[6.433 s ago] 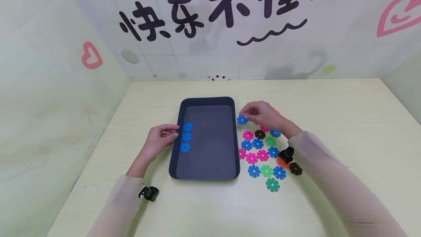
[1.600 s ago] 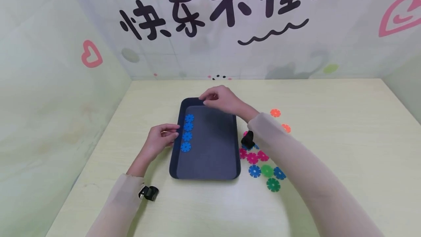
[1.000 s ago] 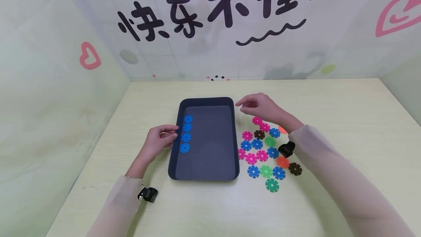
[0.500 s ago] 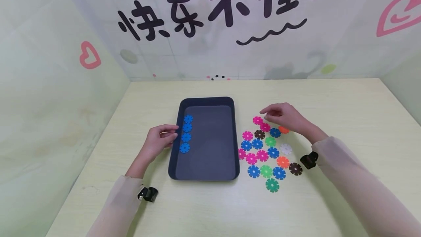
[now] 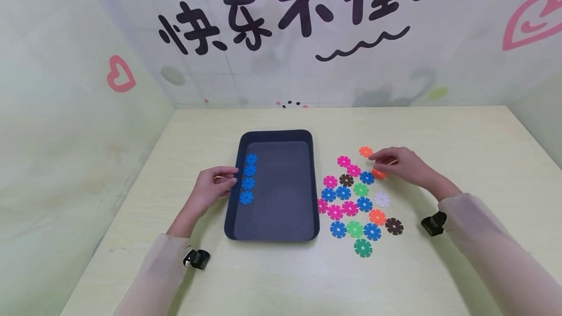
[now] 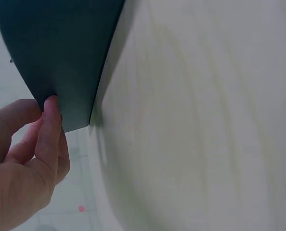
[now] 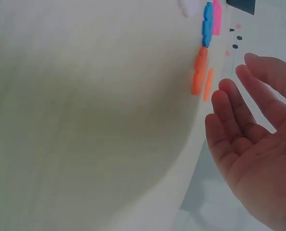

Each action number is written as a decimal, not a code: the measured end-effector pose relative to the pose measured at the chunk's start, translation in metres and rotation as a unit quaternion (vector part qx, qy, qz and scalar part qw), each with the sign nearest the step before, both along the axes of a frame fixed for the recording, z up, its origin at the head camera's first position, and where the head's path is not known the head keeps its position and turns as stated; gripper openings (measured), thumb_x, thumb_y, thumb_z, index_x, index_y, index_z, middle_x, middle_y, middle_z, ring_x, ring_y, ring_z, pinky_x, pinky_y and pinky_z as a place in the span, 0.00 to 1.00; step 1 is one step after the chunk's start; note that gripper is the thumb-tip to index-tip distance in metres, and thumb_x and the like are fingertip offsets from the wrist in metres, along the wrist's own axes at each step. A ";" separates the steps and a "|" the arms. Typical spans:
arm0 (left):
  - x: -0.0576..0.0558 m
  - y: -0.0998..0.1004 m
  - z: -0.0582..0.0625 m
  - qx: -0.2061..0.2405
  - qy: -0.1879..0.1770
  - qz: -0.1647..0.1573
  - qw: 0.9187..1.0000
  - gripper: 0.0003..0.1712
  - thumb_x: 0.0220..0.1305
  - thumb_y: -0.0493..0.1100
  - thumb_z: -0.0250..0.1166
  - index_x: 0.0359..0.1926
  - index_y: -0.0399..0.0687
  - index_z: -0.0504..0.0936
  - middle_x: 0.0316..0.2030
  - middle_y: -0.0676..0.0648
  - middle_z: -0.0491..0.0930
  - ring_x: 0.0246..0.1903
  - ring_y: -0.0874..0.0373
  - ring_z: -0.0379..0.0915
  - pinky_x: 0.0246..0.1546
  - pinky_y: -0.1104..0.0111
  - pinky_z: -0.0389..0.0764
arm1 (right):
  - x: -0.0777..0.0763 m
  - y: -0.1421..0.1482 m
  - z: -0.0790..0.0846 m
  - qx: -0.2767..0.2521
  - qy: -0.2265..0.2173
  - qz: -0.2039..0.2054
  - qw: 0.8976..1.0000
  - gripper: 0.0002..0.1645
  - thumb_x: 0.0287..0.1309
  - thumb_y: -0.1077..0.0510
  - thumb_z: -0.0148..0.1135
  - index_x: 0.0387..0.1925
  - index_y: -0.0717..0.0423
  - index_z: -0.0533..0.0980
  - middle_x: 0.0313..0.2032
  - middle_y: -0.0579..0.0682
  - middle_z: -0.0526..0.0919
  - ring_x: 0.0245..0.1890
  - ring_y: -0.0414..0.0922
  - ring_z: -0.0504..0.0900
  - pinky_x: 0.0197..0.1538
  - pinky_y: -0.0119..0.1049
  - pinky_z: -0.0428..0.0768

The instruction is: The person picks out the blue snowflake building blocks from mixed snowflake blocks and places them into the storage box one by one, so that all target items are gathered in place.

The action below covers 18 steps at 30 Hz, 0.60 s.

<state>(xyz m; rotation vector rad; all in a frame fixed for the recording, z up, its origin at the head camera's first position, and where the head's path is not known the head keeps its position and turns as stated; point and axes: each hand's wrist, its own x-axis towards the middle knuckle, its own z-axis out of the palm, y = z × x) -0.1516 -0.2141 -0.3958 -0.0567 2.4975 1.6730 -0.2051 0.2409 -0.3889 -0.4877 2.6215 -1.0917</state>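
Note:
My left hand (image 5: 212,188) is at the left rim of a dark rectangular tray (image 5: 281,208). In the left wrist view, the fingers (image 6: 49,115) pinch the tray wall (image 6: 61,62). Inside the tray, along its left side, lies a column of several blue notched plastic discs (image 5: 249,183). My right hand (image 5: 401,164) hovers over the far right of the loose discs, holding nothing. Its fingers are relaxed and slightly bent in the right wrist view. Beneath the fingertips is an orange disc (image 5: 379,174), partly hidden; another orange disc (image 5: 366,151) lies just beyond them.
To the right of the tray, loose discs lie spread on the pale wooden table (image 5: 281,277): several blue and pink, plus green, orange, brown and a white disc (image 5: 381,200). A printed backdrop (image 5: 281,72) stands behind the table and at both sides.
A fourth blue disc, earlier in my right hand, now lies at the far end of the tray's column. My right hand has moved from above the tray back right. The left hand stays put.

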 end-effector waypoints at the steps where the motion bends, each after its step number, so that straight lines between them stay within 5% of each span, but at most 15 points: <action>1: 0.000 0.000 0.001 0.001 0.000 -0.002 1.000 0.17 0.60 0.33 0.60 0.51 0.33 0.76 0.38 0.39 0.75 0.32 0.57 0.74 0.31 0.68 0.80 | 0.000 0.001 -0.001 -0.002 -0.002 0.002 1.000 0.20 0.58 0.56 0.61 0.49 0.65 0.76 0.43 0.56 0.78 0.41 0.50 0.75 0.39 0.27 0.76; 18: -0.002 -0.001 0.002 -0.004 -0.001 -0.009 1.000 0.17 0.61 0.34 0.60 0.52 0.33 0.76 0.38 0.39 0.74 0.33 0.54 0.75 0.31 0.68 0.80 | 0.003 -0.001 -0.012 0.035 0.017 0.039 0.998 0.23 0.46 0.54 0.71 0.45 0.58 0.79 0.43 0.56 0.71 0.41 0.50 0.66 0.40 0.41 0.70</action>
